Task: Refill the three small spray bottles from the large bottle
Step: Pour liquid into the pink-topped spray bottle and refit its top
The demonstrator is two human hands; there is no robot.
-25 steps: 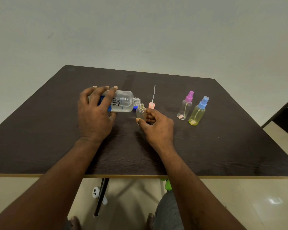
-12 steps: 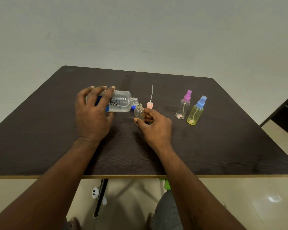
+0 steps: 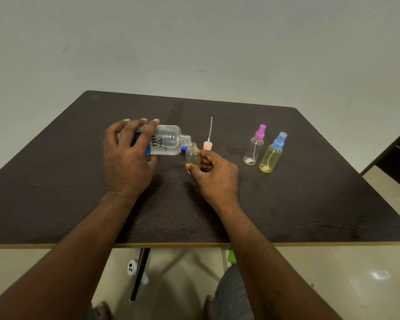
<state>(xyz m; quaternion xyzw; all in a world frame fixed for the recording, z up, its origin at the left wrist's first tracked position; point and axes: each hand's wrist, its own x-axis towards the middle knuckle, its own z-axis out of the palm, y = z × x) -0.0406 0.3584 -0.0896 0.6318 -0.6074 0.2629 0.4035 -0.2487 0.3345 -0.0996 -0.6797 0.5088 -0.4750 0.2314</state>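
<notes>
**Mouth to mouth: a narrow target for the pour**

The small open bottle (image 3: 192, 155) stands upright in your right hand (image 3: 214, 173), with thumb and fingers pinched round its lower half. Whether its base rests on the table (image 3: 310, 204) cannot be told. Its bare threaded neck sits just under the mouth of the large bottle (image 3: 169, 140). Your left hand (image 3: 127, 158) is wrapped over the rear half of the large bottle, fingers curled across the top. It holds the bottle tipped almost flat, the uncapped neck aimed toward your right-hand grip. No stream can be made out.

The risk lies where the two necks meet. The small mouth is narrow, so a little extra tilt from your left hand could send a gush past it. That would wet the table and your right fingers, and wet fingers could slip on the bottle. Your pinch is low on a light bottle, so a knock from the large neck could tip it.

A blue cap (image 3: 184, 148) lies between your two grips. Just beyond your right fingers lies the pink spray head (image 3: 207, 145), its dip tube pointing away. A missed pour would wet both.

Further out past your right hand stand the pink-topped bottle (image 3: 255, 146) and the blue-topped yellow bottle (image 3: 273, 155). Both are capped and well apart from the pour.
</notes>
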